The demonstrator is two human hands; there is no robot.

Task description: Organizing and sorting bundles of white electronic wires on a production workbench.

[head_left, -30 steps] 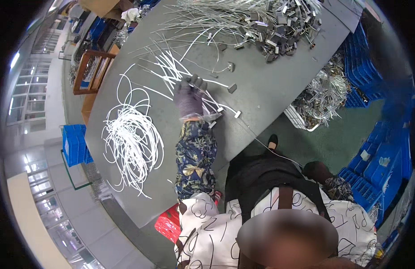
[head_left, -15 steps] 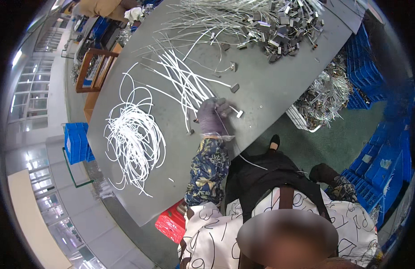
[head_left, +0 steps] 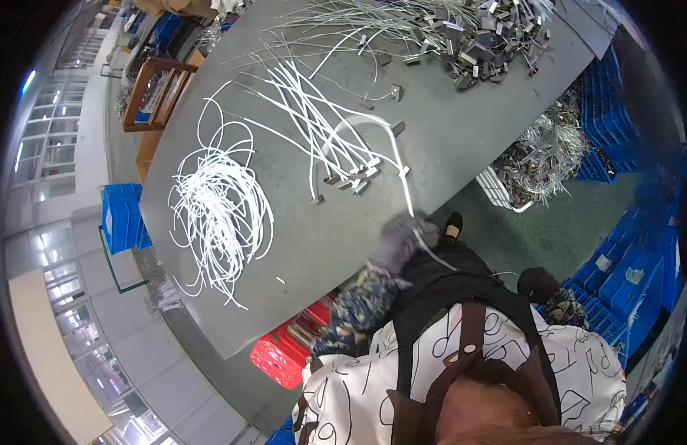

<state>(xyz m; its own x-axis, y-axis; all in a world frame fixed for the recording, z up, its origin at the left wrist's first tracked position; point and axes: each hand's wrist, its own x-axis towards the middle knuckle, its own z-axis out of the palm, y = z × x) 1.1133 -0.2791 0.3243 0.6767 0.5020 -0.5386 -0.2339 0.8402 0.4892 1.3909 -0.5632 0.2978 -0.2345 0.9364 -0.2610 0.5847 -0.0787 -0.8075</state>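
While that gloved left hand (head_left: 403, 241) is a total blur, it sure looks closed around a white cable (head_left: 408, 194) just off the edge of the table (head_left: 306, 245). Going by that hand, the cable's long axis shoots off to 12 o'clock, then bends round toward 10 over the grey top, with a short tail poking out between 4 and 5 across the apron (head_left: 447, 285). So the left is easily the nearer one. The right hand (head_left: 538, 285), in a dark glove, sits well apart, near 4 o'clock from the left; can't tell if it's open or closed. A bit of white strand (head_left: 507, 274) shows near it at 10 o'clock, no clue if it's the same piece. Loose bunch (head_left: 321, 141) at the left hand's 11, coil (head_left: 221, 208) at 9, heap (head_left: 492, 44) at 1.
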